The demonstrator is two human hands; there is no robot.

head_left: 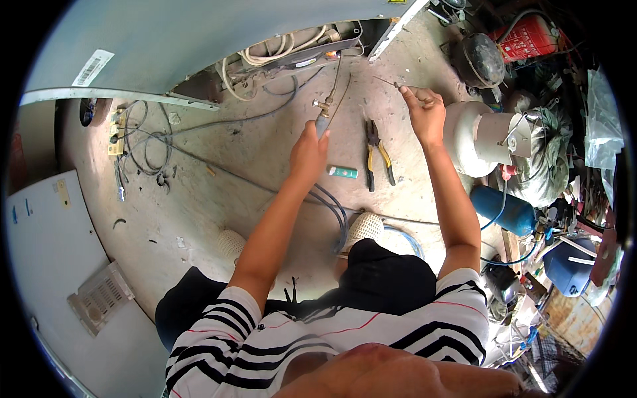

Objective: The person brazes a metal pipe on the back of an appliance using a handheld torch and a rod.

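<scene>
My left hand (pixel 310 152) is closed around the handle of a brazing torch (pixel 323 107) with brass valves. Its thin neck points up toward the open underside of a large grey appliance (pixel 159 40). No flame can be made out. Over the floor to the right, my right hand (pixel 425 114) pinches a thin rod (pixel 385 81) pointing left. Pliers (pixel 375 152) with black and yellow handles lie on the concrete between my arms, jaws away from me. Left of them, near my left wrist, lies a small green and white item (pixel 342 172).
White hoses (pixel 279 54) are bundled in the appliance's opening. Dark cables (pixel 232 119) and a yellow power strip (pixel 116 132) lie left. Right stand a white gas cylinder (pixel 464 139), a blue cylinder (pixel 507 209), a black compressor (pixel 479 60) and a red tank (pixel 531 36). A white panel (pixel 53 232) is left.
</scene>
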